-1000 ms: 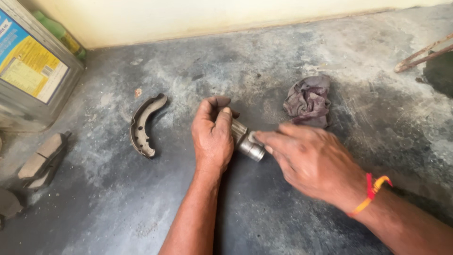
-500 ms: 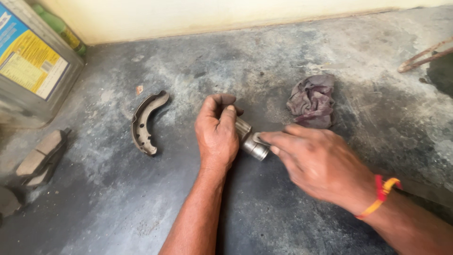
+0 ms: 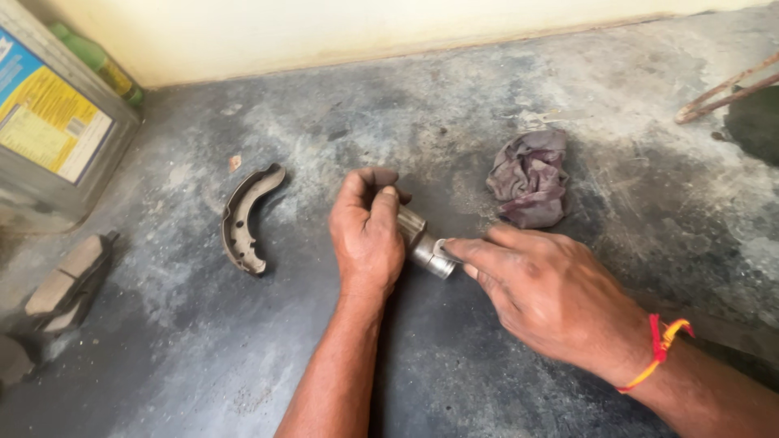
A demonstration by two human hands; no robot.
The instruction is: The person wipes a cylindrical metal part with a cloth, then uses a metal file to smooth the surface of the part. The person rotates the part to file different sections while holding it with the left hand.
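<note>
My left hand (image 3: 367, 235) is closed around a short grey metal cylinder (image 3: 422, 243), which lies tilted just above the dark concrete floor (image 3: 487, 381). Most of the cylinder is hidden in my palm; only its right end sticks out. My right hand (image 3: 544, 292), with a red and yellow thread at the wrist, presses its fingertips and a small light piece against that exposed end. What the small piece is, I cannot tell.
A curved brake shoe (image 3: 246, 217) lies left of my left hand. A crumpled purple rag (image 3: 529, 177) sits behind my right hand. Brake pads (image 3: 66, 284) lie at the left edge, a large tin can (image 3: 49, 134) stands at back left, thin rusty rods (image 3: 725, 91) at far right.
My right hand has slid a little along the cylinder's end and back. The left hand keeps its hold; the view shifted slightly.
</note>
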